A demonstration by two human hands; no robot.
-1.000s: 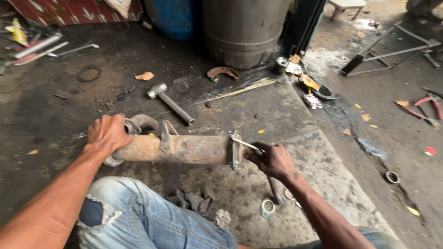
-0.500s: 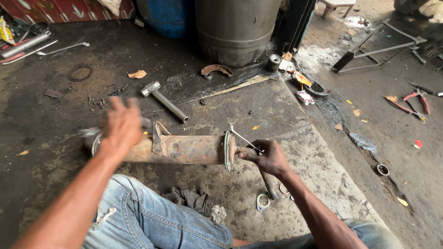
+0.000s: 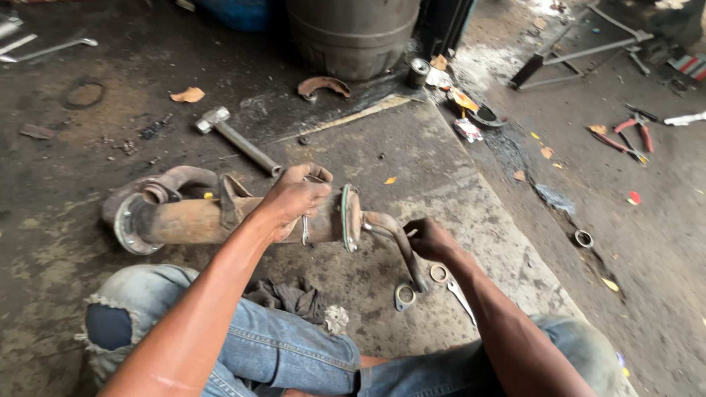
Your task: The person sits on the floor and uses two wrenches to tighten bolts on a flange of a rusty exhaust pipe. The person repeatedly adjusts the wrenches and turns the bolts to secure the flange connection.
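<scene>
Two hands on rusty pipe (image 3: 198,219) lying across floor (image 3: 478,220). Left hand (image 3: 294,200) clasps pipe body beside flange (image 3: 350,217). Right hand (image 3: 430,239) grips bent tube (image 3: 393,235) at 4 o'clock. Hammer (image 3: 235,140) at 11 o'clock, apart. Rag (image 3: 290,296) near knee.

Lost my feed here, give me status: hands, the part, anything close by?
Left hand gripping rusty pipe assembly near its flange. Right hand on the bent pipe. Hammer just behind, wrench and rag by the knees.
</scene>
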